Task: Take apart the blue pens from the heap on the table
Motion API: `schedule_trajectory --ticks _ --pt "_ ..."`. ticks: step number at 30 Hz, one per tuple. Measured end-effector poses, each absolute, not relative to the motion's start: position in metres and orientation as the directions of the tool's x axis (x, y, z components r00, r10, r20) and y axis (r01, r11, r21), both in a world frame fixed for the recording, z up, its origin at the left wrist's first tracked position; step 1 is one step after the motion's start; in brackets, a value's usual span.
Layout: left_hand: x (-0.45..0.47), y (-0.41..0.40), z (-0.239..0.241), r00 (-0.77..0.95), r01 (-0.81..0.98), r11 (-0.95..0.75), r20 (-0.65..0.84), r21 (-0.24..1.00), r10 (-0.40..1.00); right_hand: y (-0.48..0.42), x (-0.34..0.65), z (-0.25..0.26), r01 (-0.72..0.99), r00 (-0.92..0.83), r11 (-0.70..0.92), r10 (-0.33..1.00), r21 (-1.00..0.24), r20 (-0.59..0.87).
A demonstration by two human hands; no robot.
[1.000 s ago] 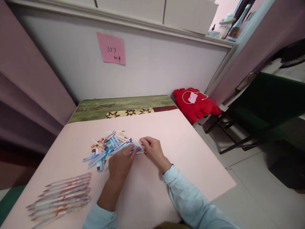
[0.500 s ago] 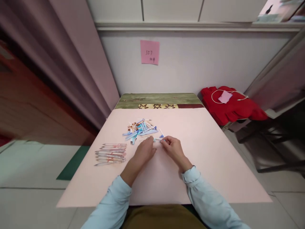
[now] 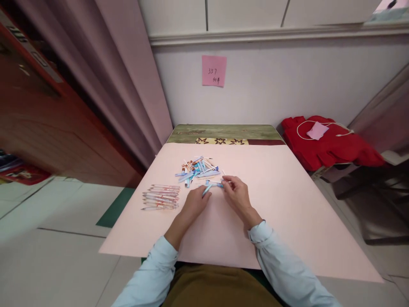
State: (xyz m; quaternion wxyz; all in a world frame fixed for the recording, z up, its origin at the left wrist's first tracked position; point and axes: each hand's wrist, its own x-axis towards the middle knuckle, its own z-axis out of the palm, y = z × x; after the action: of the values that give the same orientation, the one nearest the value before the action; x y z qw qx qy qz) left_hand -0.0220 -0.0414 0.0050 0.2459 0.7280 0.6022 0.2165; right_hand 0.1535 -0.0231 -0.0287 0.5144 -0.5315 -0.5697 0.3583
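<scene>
Over the middle of the pink sheet, my left hand [image 3: 195,200] is closed on a light blue-green pen barrel [image 3: 207,190], which sticks up between thumb and fingers. Just to its right, my right hand [image 3: 237,192] is pinched around the lower end of a thin white stick [image 3: 223,172], mostly hidden by the fingertips. A blue pen piece [image 3: 219,185] lies between the two hands, by the right fingertips. Beyond them is a loose pile of pen parts [image 3: 200,170]: blue tubes, white sticks and brownish dark-tipped pieces. Left of my left hand, several slim pointed pens [image 3: 161,197] lie side by side.
The pink sheet [image 3: 287,213] covers most of a greenish table [image 3: 223,130] against the wall. A pink note [image 3: 214,71] is stuck there. Red cloth [image 3: 332,145] with a white cable lies at the right, a curtain [image 3: 134,76] hangs at the left.
My hands have parted from the thin piece they both held. The left now has the barrel angled upward, and the right is at the white stick. The view has swung left.
</scene>
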Motion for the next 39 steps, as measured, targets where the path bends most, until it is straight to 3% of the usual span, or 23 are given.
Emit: schedule_trajectory --ticks 3,8,13,17,22,29,34,36,39 --pt "-0.008 -0.042 -0.001 0.209 0.699 -0.197 0.067 0.688 0.976 -0.028 0.148 -0.027 0.025 -0.039 0.003 0.999 -1.0 0.002" --pt "0.003 -0.046 0.0 0.246 0.599 -0.241 0.11 0.763 0.963 -0.026 0.143 -0.031 -0.323 -0.054 -0.154 0.988 -0.934 -0.144" --pt "0.003 -0.049 0.002 0.219 0.484 -0.193 0.095 0.854 0.971 -0.026 0.14 -0.03 -0.431 -0.044 -0.193 0.98 -0.881 -0.193" --pt "0.002 -0.05 -0.004 0.251 0.178 0.062 -0.106 0.982 0.962 -0.027 0.137 -0.028 -0.451 -0.061 -0.205 0.978 -0.869 -0.199" --pt "-0.002 -0.05 -0.006 0.298 -0.126 0.332 -0.283 0.935 0.911 -0.019 0.138 -0.019 -0.476 -0.106 -0.258 0.966 -0.841 -0.237" --pt "-0.005 -0.043 0.007 0.175 -0.301 0.347 -0.306 0.888 0.936 -0.013 0.137 -0.001 -0.435 -0.164 -0.294 0.955 -0.851 -0.246" --pt "-0.001 -0.036 0.007 -0.036 -0.437 0.303 -0.353 0.847 0.935 -0.027 0.139 0.0 -0.187 -0.012 -0.153 0.988 -0.97 -0.153" --pt "0.004 -0.035 0.007 -0.008 -0.512 0.33 -0.389 0.793 0.921 -0.034 0.139 0.0 -0.104 -0.088 -0.128 0.989 -0.986 -0.119" --pt "0.013 -0.036 0.007 0.128 -0.587 0.424 -0.438 0.69 0.89 -0.041 0.135 0.001 -0.144 -0.222 -0.167 0.966 -0.975 -0.132"
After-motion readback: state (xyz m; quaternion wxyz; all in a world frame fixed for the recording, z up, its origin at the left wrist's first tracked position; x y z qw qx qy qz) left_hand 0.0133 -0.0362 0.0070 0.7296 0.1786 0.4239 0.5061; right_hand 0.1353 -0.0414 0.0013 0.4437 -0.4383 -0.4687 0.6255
